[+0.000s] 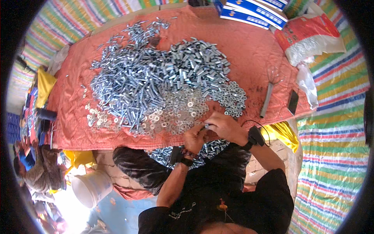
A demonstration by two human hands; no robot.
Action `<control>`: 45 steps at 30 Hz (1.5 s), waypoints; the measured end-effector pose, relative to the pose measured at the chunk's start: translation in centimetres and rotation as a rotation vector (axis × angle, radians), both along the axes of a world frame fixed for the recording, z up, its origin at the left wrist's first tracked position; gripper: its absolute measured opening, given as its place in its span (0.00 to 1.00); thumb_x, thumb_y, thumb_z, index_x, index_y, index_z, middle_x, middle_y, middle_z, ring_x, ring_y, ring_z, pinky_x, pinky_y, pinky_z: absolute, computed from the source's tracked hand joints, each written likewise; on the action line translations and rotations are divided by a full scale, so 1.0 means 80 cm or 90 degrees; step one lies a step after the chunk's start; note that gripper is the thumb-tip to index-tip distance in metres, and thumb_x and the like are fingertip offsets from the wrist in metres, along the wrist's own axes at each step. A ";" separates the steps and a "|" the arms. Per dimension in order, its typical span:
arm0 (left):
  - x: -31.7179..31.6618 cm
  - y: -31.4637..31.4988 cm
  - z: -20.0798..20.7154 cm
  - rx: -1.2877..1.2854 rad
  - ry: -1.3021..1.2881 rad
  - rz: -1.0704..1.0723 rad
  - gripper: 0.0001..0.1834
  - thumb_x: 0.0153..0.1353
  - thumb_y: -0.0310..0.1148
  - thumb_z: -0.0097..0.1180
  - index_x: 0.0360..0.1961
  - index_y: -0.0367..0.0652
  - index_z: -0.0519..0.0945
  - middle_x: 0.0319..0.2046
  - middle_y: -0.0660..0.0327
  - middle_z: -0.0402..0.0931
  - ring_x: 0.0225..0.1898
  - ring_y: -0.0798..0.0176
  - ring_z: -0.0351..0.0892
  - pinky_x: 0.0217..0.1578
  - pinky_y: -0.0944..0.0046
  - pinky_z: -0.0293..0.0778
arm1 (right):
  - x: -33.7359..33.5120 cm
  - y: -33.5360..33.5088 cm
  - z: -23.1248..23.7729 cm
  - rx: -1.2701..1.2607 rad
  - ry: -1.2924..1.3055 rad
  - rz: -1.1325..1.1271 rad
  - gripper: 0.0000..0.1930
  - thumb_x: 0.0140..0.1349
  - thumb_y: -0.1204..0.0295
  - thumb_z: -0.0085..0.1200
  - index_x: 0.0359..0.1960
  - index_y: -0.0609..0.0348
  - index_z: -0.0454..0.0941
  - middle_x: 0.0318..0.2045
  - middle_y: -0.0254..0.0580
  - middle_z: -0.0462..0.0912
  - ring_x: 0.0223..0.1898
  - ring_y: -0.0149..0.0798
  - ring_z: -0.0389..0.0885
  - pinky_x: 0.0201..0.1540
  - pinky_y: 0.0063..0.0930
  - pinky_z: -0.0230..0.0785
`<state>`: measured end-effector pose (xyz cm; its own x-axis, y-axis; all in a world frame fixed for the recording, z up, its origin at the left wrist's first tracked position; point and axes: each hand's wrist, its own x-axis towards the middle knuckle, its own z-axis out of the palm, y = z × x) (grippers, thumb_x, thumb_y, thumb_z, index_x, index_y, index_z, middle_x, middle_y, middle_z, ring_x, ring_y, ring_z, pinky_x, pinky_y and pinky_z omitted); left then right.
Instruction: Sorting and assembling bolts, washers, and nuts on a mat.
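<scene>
Over the counter's [261,58] near edge, right of its middle, a small metal piece [207,126] sits in the right hand's [226,126] narrow, pinching grip. The left hand [194,139] lies just beside it, toward the left corner; whether that grip is closed, I cannot tell, nor the piece's long axis.

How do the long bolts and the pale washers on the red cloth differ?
Shape: the bolts are slim and rod-like; the washers are rings with open centres.
Color: the bolts look blue-grey; the washers look paler, some nearly white.
Heap: the bolts form a large, dense pile; the washers lie in a smaller, thinner spread, nearer the person.
Shared: both lie loose, in large numbers, on the red cloth.
</scene>
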<state>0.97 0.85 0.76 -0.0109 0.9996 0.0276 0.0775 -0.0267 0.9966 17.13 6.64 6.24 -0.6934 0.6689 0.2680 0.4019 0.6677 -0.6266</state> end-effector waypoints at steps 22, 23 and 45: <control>0.005 0.003 -0.011 -0.065 -0.062 0.039 0.08 0.60 0.23 0.53 0.39 0.33 0.81 0.20 0.62 0.79 0.21 0.73 0.77 0.22 0.70 0.73 | -0.018 -0.054 0.002 -0.022 0.241 -0.332 0.22 0.72 0.63 0.36 0.59 0.67 0.63 0.35 0.43 0.79 0.35 0.33 0.77 0.42 0.28 0.68; 0.005 0.002 -0.010 -0.065 -0.060 0.035 0.08 0.60 0.23 0.53 0.39 0.33 0.81 0.20 0.62 0.79 0.21 0.73 0.77 0.22 0.70 0.73 | -0.015 -0.056 0.002 -0.021 0.242 -0.335 0.22 0.72 0.63 0.36 0.59 0.67 0.63 0.35 0.43 0.79 0.35 0.33 0.77 0.42 0.28 0.68; -0.017 -0.035 0.004 0.090 0.167 -0.227 0.12 0.55 0.25 0.59 0.41 0.38 0.82 0.30 0.55 0.82 0.34 0.56 0.81 0.38 0.59 0.76 | 0.004 0.058 -0.024 0.083 -0.020 -0.325 0.11 0.55 0.74 0.55 0.41 0.58 0.78 0.33 0.52 0.76 0.32 0.54 0.78 0.33 0.43 0.71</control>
